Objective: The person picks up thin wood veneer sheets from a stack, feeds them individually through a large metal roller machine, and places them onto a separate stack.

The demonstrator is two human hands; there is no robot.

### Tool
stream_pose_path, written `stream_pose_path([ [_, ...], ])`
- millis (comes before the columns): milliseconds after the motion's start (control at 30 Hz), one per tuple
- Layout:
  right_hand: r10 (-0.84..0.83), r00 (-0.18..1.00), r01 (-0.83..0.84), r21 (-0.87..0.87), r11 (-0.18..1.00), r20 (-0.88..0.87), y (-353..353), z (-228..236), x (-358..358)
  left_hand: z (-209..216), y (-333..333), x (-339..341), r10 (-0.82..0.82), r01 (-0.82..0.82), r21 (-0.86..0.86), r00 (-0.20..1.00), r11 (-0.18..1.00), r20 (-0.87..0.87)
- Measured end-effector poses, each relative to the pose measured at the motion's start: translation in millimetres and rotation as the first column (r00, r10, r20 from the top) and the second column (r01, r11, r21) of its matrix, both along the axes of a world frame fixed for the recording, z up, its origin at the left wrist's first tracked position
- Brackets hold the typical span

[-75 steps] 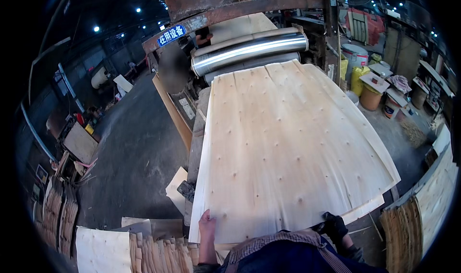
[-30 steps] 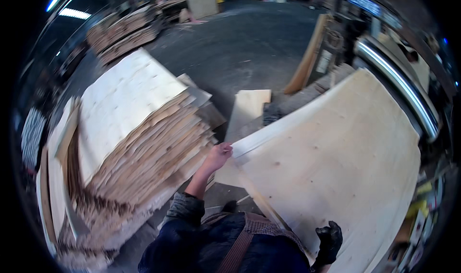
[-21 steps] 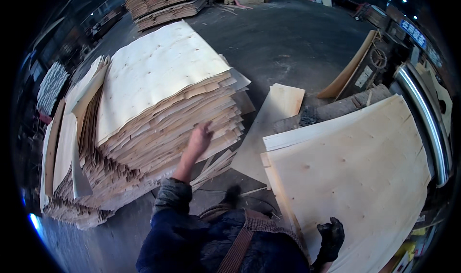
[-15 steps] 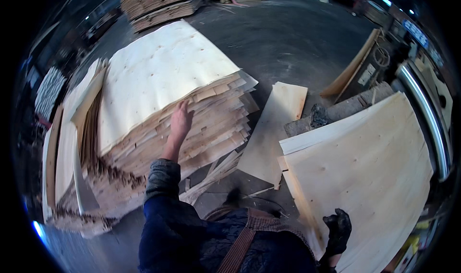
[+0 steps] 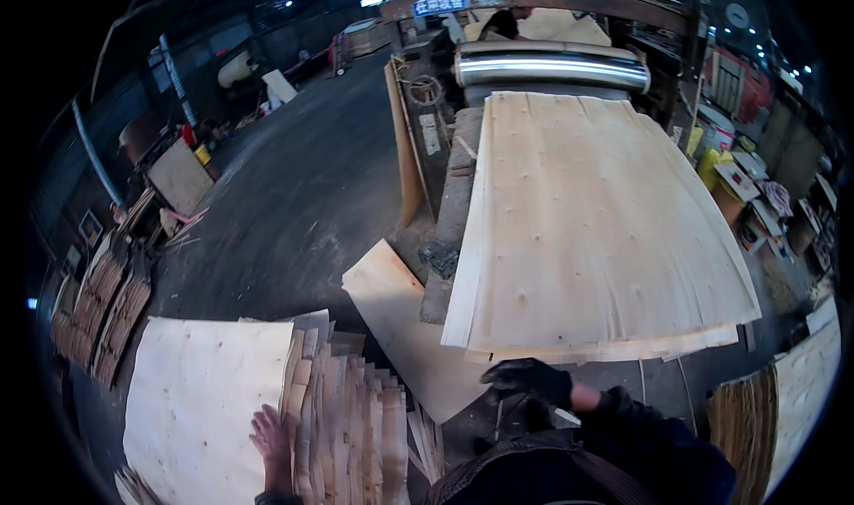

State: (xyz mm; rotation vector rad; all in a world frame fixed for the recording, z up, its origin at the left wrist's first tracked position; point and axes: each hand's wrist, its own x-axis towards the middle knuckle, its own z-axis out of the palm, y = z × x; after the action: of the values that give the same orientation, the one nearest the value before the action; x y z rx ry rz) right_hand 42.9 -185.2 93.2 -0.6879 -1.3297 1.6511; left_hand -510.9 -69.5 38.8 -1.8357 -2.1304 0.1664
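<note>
My bare left hand [image 5: 269, 434] has its fingers spread at the edge of a stack of pale wood veneer sheets [image 5: 205, 372] on the left. It touches or hovers just over the top sheet; which of these I cannot tell. The layered, uneven edges of the stack face right. My right hand [image 5: 529, 380], in a black glove, is just off the near edge of wide veneer sheets [image 5: 605, 229] lying before a roller machine. Its fingers point left, slightly bent and apart, with nothing visible in them.
Beyond the wide sheets is a shiny metal roller [image 5: 551, 71] in a frame, with a person [image 5: 503, 25] behind it. A loose veneer piece [image 5: 400, 327] leans between the stack and the machine. More veneer [image 5: 743, 434] stands at the lower right. Bundled sheets [image 5: 102, 309] lie far left.
My view has swung right toward the roller machine, so the left stack sits lower in the picture. My left hand stays by the stack edge; my gloved right hand now points left beside the wide sheets.
</note>
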Motion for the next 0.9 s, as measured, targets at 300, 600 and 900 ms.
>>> stream_pose_path([
  [300, 0.165, 0.963, -0.228, -0.322, 0.919, -0.211, 71, -37, -88, 59, -5, 10, -0.206, 0.206, 0.007, 0.978, 0.979, -0.027],
  [600, 0.460, 0.741, -0.648, -0.340, 0.681, -0.489, 185, -60, -263, 116, -14, 16, -0.311, 0.311, 0.079, 0.950, 0.947, -0.016],
  [900, 0.163, 0.638, -0.655, -0.419, 0.629, -0.753, 220, -27, -474, 112, -12, 2, -0.358, 0.346, 0.160, 0.932, 0.925, 0.050],
])
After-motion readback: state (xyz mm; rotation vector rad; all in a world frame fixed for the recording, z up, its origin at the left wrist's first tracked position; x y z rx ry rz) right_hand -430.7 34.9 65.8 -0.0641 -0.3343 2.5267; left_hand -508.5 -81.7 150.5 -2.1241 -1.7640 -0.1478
